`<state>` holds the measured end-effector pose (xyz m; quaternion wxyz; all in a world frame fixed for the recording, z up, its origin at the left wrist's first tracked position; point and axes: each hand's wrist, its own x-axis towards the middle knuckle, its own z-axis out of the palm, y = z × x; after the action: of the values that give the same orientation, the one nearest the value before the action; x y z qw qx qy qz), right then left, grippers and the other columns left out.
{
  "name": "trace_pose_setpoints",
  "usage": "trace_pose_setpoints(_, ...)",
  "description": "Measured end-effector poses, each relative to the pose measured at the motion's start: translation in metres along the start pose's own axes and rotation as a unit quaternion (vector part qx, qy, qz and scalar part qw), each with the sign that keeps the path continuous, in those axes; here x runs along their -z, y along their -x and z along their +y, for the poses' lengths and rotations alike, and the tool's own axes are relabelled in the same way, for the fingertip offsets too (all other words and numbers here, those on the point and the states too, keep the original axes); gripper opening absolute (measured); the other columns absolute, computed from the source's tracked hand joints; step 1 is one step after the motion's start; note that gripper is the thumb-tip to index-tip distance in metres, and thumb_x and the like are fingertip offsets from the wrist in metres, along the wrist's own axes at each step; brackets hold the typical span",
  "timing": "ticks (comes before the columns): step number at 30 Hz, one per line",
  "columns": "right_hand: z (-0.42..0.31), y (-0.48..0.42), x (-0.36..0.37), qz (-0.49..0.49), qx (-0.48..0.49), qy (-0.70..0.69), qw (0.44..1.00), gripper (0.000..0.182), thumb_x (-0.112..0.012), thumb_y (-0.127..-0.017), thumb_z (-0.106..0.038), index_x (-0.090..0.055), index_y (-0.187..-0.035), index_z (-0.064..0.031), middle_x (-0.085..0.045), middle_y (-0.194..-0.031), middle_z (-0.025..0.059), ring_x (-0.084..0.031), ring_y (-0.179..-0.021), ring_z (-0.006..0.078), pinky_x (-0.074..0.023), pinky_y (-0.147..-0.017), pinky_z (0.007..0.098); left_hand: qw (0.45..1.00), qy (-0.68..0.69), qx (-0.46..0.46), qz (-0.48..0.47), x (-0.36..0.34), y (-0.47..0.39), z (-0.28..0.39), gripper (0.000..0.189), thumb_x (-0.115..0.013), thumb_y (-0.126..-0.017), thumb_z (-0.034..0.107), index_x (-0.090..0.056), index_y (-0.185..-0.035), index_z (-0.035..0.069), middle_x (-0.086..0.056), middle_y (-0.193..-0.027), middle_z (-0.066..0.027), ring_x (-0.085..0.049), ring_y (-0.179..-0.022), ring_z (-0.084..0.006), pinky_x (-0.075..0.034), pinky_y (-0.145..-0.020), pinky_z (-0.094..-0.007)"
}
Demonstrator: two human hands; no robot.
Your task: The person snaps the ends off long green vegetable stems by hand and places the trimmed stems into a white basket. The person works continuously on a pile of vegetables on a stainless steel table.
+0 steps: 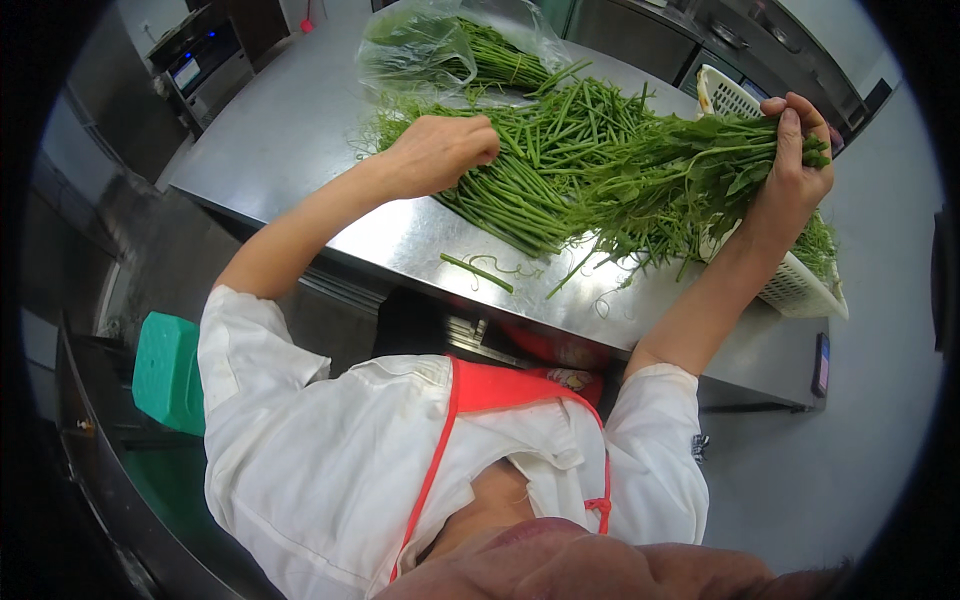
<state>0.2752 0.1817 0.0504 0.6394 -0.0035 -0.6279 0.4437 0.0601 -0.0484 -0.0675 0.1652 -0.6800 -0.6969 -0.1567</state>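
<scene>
My right hand [799,161] is raised at the right and grips a bunch of leafy green shoots [697,157], whose leaves and tendrils hang towards the middle. With fingers curled, my left hand [450,154] is over the left part of a pile of cut green stems [510,202]; whether it pinches a stem is hidden. More loose stems [592,112] lie behind, heaped across the steel table [292,135]. Near the front edge are a single cut stem [476,272] and some curly tendrils.
A clear plastic bag [420,52] partly covers a tied bundle of stems [506,64] at the back. Under my right forearm, a white perforated basket [802,289] holds fine greens. A phone [822,365] is at the table's right edge. A green stool [166,371] stands at the left.
</scene>
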Motion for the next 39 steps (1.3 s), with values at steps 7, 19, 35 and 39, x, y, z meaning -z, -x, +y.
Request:
trace_pose_setpoints(7,0.002,-0.003,0.007,0.012,0.003,-0.021,1.0,0.012,-0.054,-0.088,-0.006,-0.059,-0.095,0.0025,-0.062,-0.079,0.0061,-0.057,-0.076,0.0107,-0.045,-0.073,0.0219,0.988,-0.016,-0.088,-0.129,-0.053,0.021,0.027,0.016,-0.064,-0.072,0.021,-0.057,-0.076,0.008,-0.051,-0.077,-0.0055,-0.058,-0.074,-0.0212,-0.048,-0.057,-0.0356)
trace_pose_setpoints(19,0.001,0.001,-0.003,-0.008,0.029,0.026,0.999,0.013,-0.055,-0.088,-0.009,-0.06,-0.093,0.0021,-0.061,-0.075,0.0029,-0.055,-0.072,0.0082,-0.0447,-0.07,0.0204,0.984,-0.088,-0.035,-0.151,-0.053,0.025,0.026,0.007,-0.053,-0.076,0.011,-0.056,-0.076,0.005,-0.049,-0.087,-0.0096,-0.059,-0.078,-0.0251,-0.047,-0.061,-0.0365)
trace_pose_setpoints(35,0.014,0.015,-0.03,-0.169,0.032,0.135,0.976,0.018,-0.063,-0.083,-0.017,-0.063,-0.086,0.0007,-0.064,-0.075,0.0059,-0.057,-0.068,0.0125,-0.0446,-0.062,0.0257,0.767,0.629,0.067,0.104,0.089,-0.136,-0.015,0.021,-0.05,-0.093,0.03,-0.057,-0.097,0.01,-0.045,-0.068,0.008,-0.04,-0.058,-0.0015,-0.035,-0.053,-0.0163)
trace_pose_setpoints(39,0.012,0.021,-0.039,-0.22,-0.001,0.126,0.967,0.02,-0.064,-0.081,-0.016,-0.062,-0.085,0.0034,-0.062,-0.07,0.0092,-0.056,-0.064,0.0141,-0.0442,-0.06,0.0272,0.768,0.637,0.054,0.037,0.062,-0.147,0.015,0.021,-0.053,-0.093,0.027,-0.059,-0.095,0.007,-0.049,-0.067,0.0068,-0.042,-0.057,-0.0019,-0.033,-0.051,-0.0171)
